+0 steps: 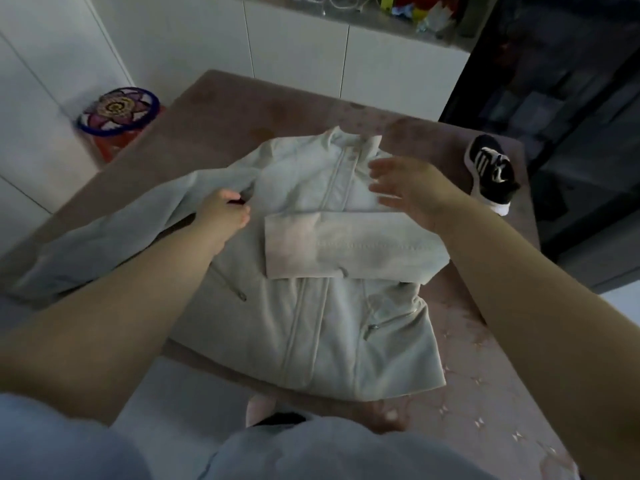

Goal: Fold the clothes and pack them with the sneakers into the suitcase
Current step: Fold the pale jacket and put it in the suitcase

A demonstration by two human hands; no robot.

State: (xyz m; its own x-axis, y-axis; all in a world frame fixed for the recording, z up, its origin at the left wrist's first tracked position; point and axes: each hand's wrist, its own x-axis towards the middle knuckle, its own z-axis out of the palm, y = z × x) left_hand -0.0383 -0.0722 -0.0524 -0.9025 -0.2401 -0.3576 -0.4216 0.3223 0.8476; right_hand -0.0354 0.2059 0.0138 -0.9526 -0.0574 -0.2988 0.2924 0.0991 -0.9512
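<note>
Closest to me were the person's own pale blue clothes (311,452) and two bare forearms reaching out over the table (485,358). Just past them lay the pale zip-up jacket (311,323), front side up, its hem near the table's near edge and its collar pointing away. One sleeve, the folded sleeve (346,244), was already laid flat across the chest. The spread sleeve (114,233) trailed out toward the table's left edge.

The left hand (223,211) had its fingers curled into the cloth where that spread sleeve joins the body, pinching a bit of fabric. The right hand (408,188) was wide, fingers straight and apart, holding nothing, over the upper chest just below the collar. I couldn't tell whether it pressed the cloth or hung just above it.

By my reckoning the folding was about halfway through. The second sleeve wanted bringing over the first, which called for a lift at the shoulder seam and a steadying palm on the chest. Then the body would need doubling up from the hem.

Further back, on the right corner of the table, sat a black sneaker (493,174) with white stripes, well apart from the jacket. Beyond the left corner stood a stool (117,112) with a patterned round cushion, and white cabinets (294,57) behind. No suitcase was anywhere in sight.
</note>
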